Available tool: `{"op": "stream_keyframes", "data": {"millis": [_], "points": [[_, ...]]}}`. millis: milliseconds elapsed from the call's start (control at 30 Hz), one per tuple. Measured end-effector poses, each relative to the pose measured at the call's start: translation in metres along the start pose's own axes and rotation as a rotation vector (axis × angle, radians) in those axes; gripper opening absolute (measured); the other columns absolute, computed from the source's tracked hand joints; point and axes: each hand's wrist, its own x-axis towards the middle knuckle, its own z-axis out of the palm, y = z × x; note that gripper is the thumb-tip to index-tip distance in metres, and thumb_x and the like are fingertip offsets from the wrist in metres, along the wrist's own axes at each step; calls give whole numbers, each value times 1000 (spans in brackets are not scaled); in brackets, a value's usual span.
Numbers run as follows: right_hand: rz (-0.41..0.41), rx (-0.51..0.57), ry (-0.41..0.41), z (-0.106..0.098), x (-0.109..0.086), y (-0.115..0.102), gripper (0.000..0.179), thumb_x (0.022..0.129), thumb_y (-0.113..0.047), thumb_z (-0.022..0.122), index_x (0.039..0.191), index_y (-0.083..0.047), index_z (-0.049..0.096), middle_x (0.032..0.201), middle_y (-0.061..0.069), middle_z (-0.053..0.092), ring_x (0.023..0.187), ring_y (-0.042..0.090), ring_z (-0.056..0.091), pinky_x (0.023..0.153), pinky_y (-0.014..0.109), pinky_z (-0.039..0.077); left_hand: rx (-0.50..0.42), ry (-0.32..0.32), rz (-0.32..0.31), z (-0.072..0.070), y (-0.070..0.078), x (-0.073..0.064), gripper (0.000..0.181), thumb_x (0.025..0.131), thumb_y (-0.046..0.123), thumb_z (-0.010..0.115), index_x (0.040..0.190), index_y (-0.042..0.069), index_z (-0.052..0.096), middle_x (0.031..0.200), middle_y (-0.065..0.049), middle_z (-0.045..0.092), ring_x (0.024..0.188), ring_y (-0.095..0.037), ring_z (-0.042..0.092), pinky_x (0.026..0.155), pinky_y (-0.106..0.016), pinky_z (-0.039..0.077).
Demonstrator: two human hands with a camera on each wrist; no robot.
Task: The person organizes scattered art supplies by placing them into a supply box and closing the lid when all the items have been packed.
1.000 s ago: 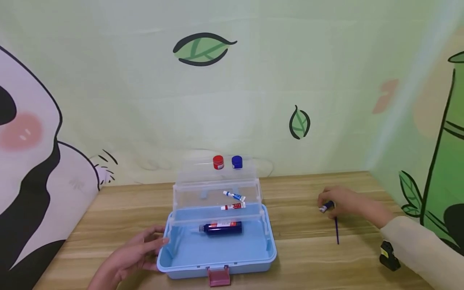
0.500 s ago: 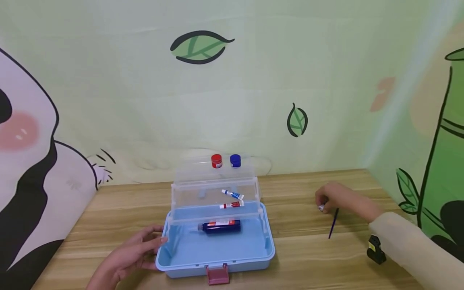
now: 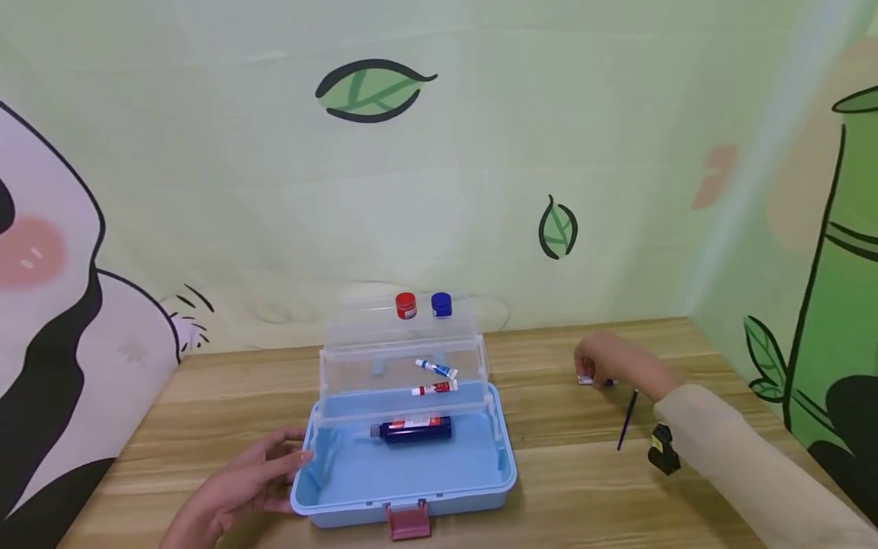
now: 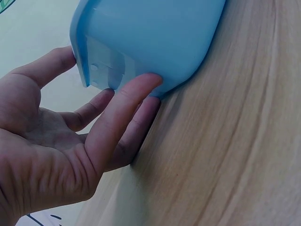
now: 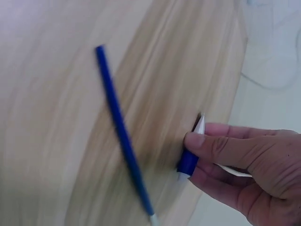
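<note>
My right hand (image 3: 613,362) pinches a small blue paint tube (image 5: 189,161) with white ends between thumb and fingers, low over the wooden table right of the box. Beside it lies a thin blue stick with a pale end, like a paintbrush handle (image 5: 120,127). My left hand (image 3: 257,476) touches the left side of a light blue art box (image 3: 411,507), its fingers fairly straight against the outer wall in the left wrist view. Clear trays (image 3: 370,381) stand raised out of the box. A dark blue bottle (image 3: 414,430) lies on the box's floor.
On the top tray stand a red paint jar (image 3: 406,306) and a blue paint jar (image 3: 442,305). A blue-labelled tube (image 3: 437,370) and a red-labelled tube (image 3: 435,388) lie on the tray below. A printed cloth wall (image 3: 480,152) rises behind the table (image 3: 562,457).
My right hand has moved left toward the box with the paint tube. The blue stick has swung from nearly straight to a slant. My left hand stays at the box.
</note>
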Motion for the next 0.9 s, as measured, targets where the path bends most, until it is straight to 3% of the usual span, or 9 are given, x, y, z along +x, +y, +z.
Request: {"op": "stream_keyframes", "data": {"millis": [167,333,700,900], "points": [[72,22,-19,-2,7,-5,23,70,14,78,77,-6,70,79,3,67,69,14,55,60,27,52,5,4,15,-1,-1,0,67,106,25,56,151,-5,17,138,-25,43,106,-28,63,81,-51,61],[95,28,-16,-3,12,-6,21,71,12,80,76,-6,70,77,3,66,68,14,55,61,28,52,3,-5,18,-2,-1,0,66,106,25,55,151,-5,18,137,-24,45,106,-28,63,81,-51,61],[30,-27,27,2,12,-3,15,76,6,79,80,-4,69,80,2,63,72,15,54,67,31,52,-2,-5,17,-5,-2,-1,66,106,25,54,151,-5,17,136,-23,45,106,-28,63,81,-51,61],[-112,-145,116,7,8,2,13,79,4,75,77,-6,67,75,0,63,70,14,54,66,33,53,1,1,9,-4,-3,2,67,106,26,55,151,-6,17,135,-23,46,105,-29,63,82,-51,61]]}}
